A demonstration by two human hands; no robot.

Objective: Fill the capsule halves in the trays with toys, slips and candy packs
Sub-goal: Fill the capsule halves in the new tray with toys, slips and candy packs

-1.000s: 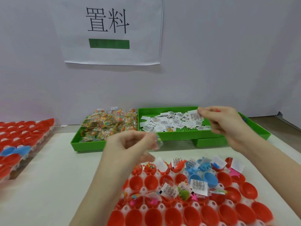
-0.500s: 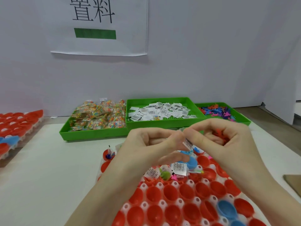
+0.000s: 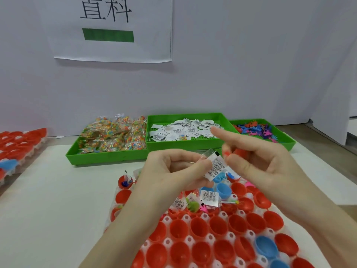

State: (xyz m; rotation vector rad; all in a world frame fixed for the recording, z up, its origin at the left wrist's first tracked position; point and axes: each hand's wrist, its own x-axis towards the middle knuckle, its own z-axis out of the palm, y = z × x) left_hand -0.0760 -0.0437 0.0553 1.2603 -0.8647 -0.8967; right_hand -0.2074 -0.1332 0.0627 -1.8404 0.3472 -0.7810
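In the head view, the left hand point(image 3: 173, 169) pinched a printed paper slip point(image 3: 216, 168) above the far rows of the capsule tray point(image 3: 195, 242). The right hand point(image 3: 257, 161) hovered just right of the slip, index finger extended, other fingers curled around small red toys point(image 3: 227, 152). Beyond the capsule tray sat the candy-pack bin point(image 3: 108, 154), slip bin point(image 3: 185, 145) and toy bin point(image 3: 286, 142).
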